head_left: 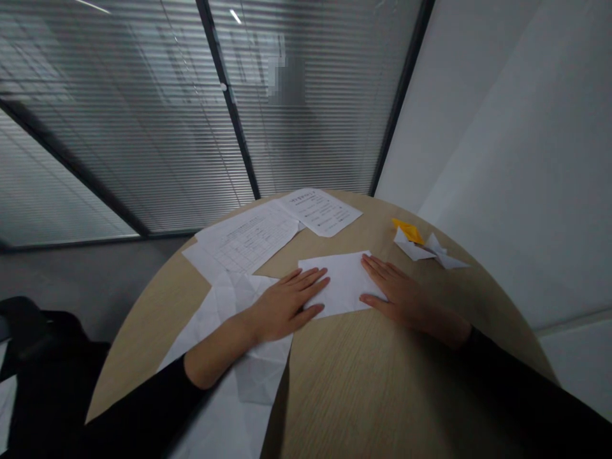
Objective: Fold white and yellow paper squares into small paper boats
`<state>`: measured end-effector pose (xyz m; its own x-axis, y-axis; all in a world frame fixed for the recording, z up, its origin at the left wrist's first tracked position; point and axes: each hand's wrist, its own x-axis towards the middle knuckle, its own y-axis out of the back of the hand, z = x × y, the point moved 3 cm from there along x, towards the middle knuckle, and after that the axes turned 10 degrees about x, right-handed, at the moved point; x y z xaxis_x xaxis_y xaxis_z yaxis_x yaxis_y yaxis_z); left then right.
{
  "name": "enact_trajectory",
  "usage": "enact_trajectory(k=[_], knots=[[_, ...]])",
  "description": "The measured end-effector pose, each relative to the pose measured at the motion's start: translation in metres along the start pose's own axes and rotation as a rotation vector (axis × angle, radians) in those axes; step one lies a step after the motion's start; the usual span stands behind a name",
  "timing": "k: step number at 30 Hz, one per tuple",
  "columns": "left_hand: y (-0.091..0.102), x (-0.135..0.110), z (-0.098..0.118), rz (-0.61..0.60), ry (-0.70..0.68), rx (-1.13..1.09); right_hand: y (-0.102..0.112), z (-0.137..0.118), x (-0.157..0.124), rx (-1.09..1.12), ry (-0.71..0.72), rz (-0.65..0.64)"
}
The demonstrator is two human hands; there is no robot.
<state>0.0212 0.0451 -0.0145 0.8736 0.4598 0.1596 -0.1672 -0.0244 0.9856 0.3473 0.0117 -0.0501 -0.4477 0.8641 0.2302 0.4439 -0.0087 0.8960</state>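
A white rectangle of paper, looking folded, lies flat on the round wooden table. My left hand rests on its left end with the fingers stretched out and a little apart. On the right end lies my right hand, its fingers flat and pointing left, the thumb apart below them. Neither hand grips anything. Under my left wrist spread creased white sheets, partly covered by the forearm.
Printed sheets overlap at the table's far left, and another printed page lies at the back. Folded white paper shapes and a yellow one sit near the right edge. A dark chair stands at left; blinds hang behind glass.
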Motion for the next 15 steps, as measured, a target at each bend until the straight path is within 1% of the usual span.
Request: enact_trajectory(k=[4,8,12,15], knots=[[0.012,0.003,0.005,0.077,-0.011,0.05,0.001,0.002,-0.003,-0.056,-0.01,0.044],[0.023,0.005,0.01,0.162,-0.034,0.047,0.003,0.001,-0.002,-0.076,-0.006,0.077],[0.025,0.004,0.011,0.233,-0.067,0.032,0.01,-0.003,0.001,-0.044,0.046,0.131],[0.025,0.003,0.011,0.258,-0.087,0.041,0.015,-0.01,0.001,0.009,0.109,0.152]])
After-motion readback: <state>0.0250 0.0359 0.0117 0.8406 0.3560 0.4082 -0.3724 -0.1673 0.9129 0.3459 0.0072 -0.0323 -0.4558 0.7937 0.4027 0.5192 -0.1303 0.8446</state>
